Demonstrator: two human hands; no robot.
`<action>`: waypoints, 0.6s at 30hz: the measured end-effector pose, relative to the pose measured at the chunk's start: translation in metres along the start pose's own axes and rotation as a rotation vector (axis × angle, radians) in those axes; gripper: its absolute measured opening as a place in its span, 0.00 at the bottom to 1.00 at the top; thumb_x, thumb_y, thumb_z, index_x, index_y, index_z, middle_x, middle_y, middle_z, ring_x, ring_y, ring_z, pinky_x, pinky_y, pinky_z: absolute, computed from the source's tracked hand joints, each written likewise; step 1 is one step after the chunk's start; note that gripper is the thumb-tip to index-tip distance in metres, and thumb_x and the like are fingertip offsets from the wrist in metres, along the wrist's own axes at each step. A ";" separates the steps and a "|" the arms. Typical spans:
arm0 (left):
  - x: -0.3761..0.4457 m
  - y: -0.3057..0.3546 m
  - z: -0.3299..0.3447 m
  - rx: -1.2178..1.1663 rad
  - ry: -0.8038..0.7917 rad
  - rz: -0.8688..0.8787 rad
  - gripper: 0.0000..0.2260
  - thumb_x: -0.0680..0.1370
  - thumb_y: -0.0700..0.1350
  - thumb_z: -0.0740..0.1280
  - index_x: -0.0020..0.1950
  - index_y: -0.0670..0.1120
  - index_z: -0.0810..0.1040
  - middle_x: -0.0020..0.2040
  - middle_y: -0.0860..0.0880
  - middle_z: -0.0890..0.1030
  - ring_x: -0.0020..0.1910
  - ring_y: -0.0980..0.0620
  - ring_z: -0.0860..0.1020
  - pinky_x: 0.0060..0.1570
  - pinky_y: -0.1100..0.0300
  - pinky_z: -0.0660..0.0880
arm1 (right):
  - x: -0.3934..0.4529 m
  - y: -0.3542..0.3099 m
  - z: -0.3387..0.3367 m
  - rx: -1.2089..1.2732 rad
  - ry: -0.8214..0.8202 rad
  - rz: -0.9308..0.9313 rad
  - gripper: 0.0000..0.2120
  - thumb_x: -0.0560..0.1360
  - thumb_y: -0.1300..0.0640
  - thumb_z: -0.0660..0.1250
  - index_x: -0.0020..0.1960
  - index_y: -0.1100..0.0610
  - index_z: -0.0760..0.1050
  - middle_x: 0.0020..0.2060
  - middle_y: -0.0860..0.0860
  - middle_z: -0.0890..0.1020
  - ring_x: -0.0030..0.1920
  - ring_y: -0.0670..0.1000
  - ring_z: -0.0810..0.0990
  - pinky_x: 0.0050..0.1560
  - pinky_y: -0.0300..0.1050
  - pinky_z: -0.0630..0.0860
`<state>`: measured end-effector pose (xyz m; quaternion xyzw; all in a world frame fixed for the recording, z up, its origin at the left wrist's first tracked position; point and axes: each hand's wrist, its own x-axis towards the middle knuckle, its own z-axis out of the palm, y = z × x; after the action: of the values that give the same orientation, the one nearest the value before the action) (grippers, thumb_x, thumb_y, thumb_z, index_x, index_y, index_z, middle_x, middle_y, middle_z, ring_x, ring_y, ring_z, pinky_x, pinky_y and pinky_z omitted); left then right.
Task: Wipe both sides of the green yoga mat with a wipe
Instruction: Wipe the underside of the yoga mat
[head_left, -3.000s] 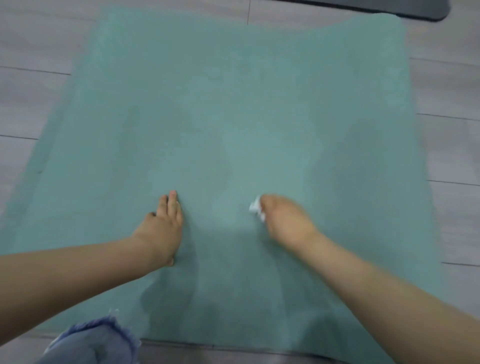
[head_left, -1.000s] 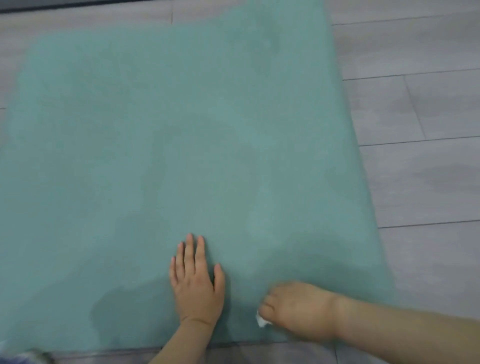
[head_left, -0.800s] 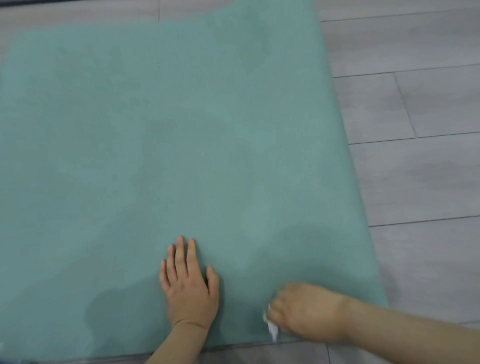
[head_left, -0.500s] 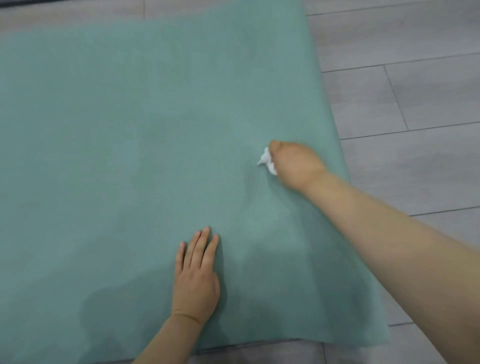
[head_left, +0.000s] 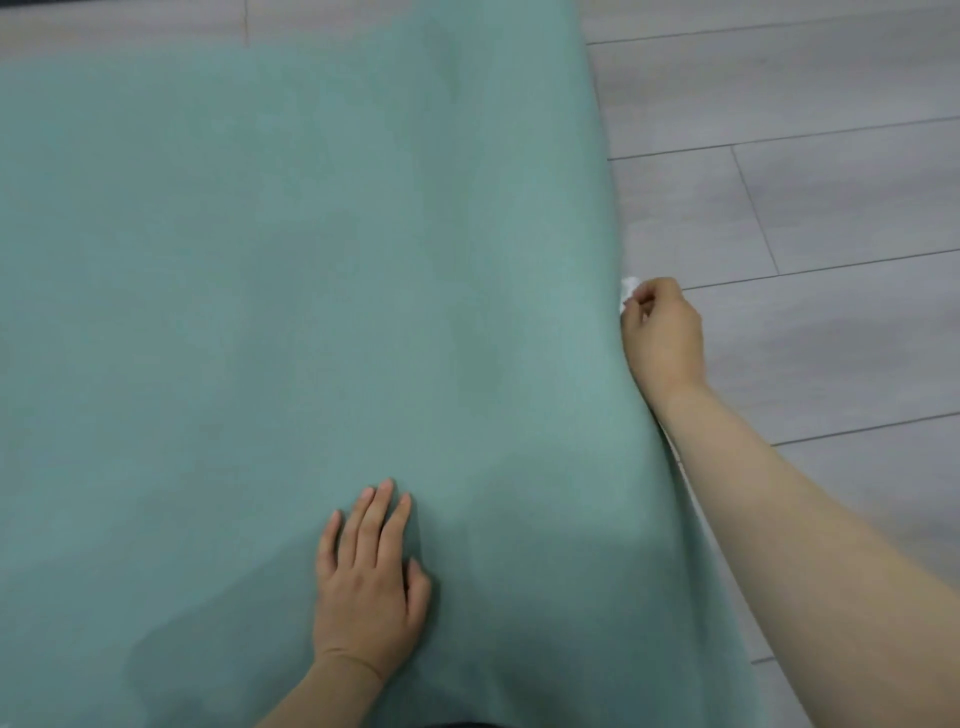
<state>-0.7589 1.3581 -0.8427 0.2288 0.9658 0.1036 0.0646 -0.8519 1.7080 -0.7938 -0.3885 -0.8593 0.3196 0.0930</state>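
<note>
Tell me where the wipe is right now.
In the head view the wipe is at the right edge of the green mat, pinched in the right hand, beside the grey floor.

Under me is a pale grey wood-look plank floor (head_left: 841, 197), its boards long and wide with a faint streaked grain. Thin dark seams run between the planks, slanting slightly upward toward my right, and short cross joints break them where one board ends and the next begins. The same grey boarding shows in a strip along the top left of my view. At the very top left corner I can just catch a sliver of a dark, flat edge (head_left: 15, 3), too little of it to tell what it is. The light is soft and even, leaving a dull sheen on the boards.
</note>
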 end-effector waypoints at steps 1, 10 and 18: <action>0.000 0.000 0.000 0.004 -0.006 -0.001 0.28 0.71 0.48 0.57 0.69 0.40 0.74 0.73 0.42 0.71 0.73 0.45 0.67 0.73 0.41 0.58 | 0.001 -0.008 -0.003 0.062 0.078 -0.024 0.07 0.77 0.62 0.59 0.51 0.62 0.73 0.42 0.55 0.78 0.42 0.54 0.75 0.40 0.43 0.65; 0.001 0.002 -0.001 0.010 -0.035 -0.012 0.28 0.72 0.49 0.57 0.69 0.40 0.74 0.73 0.43 0.71 0.73 0.45 0.66 0.73 0.42 0.57 | -0.019 -0.052 -0.038 -0.075 -0.151 -0.635 0.04 0.75 0.59 0.63 0.48 0.57 0.74 0.43 0.51 0.77 0.43 0.53 0.75 0.43 0.46 0.70; 0.001 0.002 -0.004 -0.020 -0.016 -0.006 0.28 0.71 0.49 0.56 0.69 0.40 0.73 0.72 0.42 0.72 0.72 0.45 0.67 0.73 0.43 0.56 | -0.064 -0.021 0.021 -0.409 -0.456 -0.522 0.19 0.72 0.67 0.61 0.62 0.57 0.71 0.56 0.57 0.71 0.54 0.59 0.72 0.51 0.51 0.73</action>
<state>-0.7600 1.3597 -0.8384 0.2260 0.9648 0.1114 0.0748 -0.8298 1.6414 -0.7911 -0.0870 -0.9735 0.1856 -0.1011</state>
